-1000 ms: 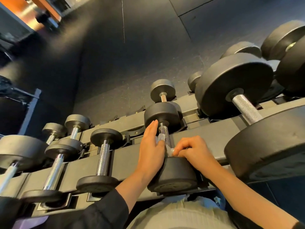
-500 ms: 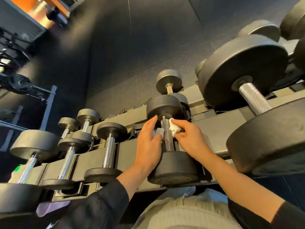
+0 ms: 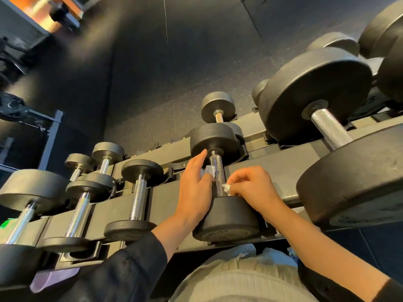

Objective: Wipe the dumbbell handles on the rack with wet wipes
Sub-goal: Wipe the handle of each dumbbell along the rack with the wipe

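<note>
Wipe [image 3: 209,171] first: I am seeing my left hand [image 3: 194,190] pressing one white end of it against the left side of the knurled handle [image 3: 218,174], fingers fairly straight and reaching up toward the far head; my right hand [image 3: 254,188] is pinching the other white end [image 3: 226,188] low on the handle's right side, fingers curled round it, just above the near head; the wipe seems to be passing behind or around the bar, though I cannot tell how it runs there. That dumbbell [image 3: 224,219] is sitting across the rack [image 3: 283,168], roughly mid-frame, near head toward me.

Judging progress: this one handle is being worked right now, so the task is under way and not finished; nothing is telling me which other handles have been cleaned, since none look visibly wet or dry; to my left the smaller dumbbells [image 3: 138,192] are waiting in a row, to my right a much larger dumbbell [image 3: 331,127] is lying with its handle bare; I am counting those as possibly left.

As for containers, I am not finding any wipe packet or bin; a green-and-white scrap [image 3: 6,224] at the left edge is too cropped to name.
</note>
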A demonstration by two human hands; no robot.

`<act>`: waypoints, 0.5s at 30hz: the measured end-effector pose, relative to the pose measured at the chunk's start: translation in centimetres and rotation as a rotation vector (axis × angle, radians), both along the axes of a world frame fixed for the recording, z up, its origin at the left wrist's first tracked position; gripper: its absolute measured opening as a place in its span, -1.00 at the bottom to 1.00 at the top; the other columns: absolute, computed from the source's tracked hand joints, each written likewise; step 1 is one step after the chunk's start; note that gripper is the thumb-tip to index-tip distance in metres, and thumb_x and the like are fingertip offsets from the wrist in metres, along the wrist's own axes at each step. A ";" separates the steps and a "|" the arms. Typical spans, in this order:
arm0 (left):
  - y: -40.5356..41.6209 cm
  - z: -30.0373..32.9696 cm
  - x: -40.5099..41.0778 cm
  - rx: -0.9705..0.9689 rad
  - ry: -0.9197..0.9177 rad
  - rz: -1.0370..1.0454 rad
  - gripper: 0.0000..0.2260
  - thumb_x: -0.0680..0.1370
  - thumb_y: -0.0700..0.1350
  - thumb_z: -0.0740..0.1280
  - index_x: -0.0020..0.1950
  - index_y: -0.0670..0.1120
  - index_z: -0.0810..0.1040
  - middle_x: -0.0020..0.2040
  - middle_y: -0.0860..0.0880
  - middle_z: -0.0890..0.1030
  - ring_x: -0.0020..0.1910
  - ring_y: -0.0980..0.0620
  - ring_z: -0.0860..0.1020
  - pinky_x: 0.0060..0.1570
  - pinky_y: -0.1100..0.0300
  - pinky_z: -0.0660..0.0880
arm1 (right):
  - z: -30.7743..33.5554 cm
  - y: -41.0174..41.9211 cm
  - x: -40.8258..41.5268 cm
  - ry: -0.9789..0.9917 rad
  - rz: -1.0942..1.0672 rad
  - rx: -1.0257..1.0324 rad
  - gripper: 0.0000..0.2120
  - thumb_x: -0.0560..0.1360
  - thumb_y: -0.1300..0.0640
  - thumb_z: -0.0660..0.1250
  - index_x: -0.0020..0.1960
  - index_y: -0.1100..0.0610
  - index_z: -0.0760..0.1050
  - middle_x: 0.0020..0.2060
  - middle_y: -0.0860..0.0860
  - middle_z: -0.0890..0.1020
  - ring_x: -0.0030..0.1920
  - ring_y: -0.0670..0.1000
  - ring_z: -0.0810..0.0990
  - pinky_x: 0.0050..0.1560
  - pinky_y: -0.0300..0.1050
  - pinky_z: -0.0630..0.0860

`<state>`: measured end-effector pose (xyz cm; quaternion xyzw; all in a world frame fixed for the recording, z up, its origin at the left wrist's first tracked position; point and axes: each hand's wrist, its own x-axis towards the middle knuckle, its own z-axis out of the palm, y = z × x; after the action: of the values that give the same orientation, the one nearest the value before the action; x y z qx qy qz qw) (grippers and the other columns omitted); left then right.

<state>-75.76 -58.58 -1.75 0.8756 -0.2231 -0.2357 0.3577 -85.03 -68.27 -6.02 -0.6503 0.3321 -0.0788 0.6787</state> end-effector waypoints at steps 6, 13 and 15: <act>0.6 -0.5 0.6 -0.143 -0.003 0.054 -0.55 0.59 -0.22 0.21 0.45 0.07 0.32 0.37 0.12 0.36 0.31 0.23 0.32 0.36 0.13 0.31 | 1.7 0.0 2.0 -0.221 -0.156 -0.254 -0.81 0.40 0.27 0.42 -0.02 0.06 0.61 -0.09 -0.08 0.63 -0.07 -0.20 0.59 -0.08 -0.39 0.52; 2.4 -2.1 3.8 -0.177 0.000 0.037 -0.60 0.61 -0.22 0.20 0.43 0.03 0.31 0.30 0.18 0.32 0.23 0.32 0.26 0.04 0.68 0.16 | 1.9 0.0 6.2 0.222 0.339 -0.804 -0.71 0.48 0.22 0.34 0.17 0.02 0.60 0.19 0.06 0.56 0.23 0.07 0.43 0.26 -0.17 0.33; 3.1 -2.4 4.9 -0.149 0.029 -0.016 -0.58 0.63 -0.20 0.18 0.48 0.03 0.24 0.32 0.18 0.27 0.25 0.35 0.17 0.10 0.69 0.06 | 2.4 0.1 6.7 0.363 0.414 -0.832 -0.69 0.47 0.21 0.34 0.18 -0.02 0.59 0.20 0.07 0.51 0.18 0.12 0.45 0.27 -0.07 0.40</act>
<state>-70.83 -55.52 -4.19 0.8413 -0.2416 -0.2341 0.4231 -78.37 -68.19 -3.61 -0.9215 0.2490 0.0461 0.2944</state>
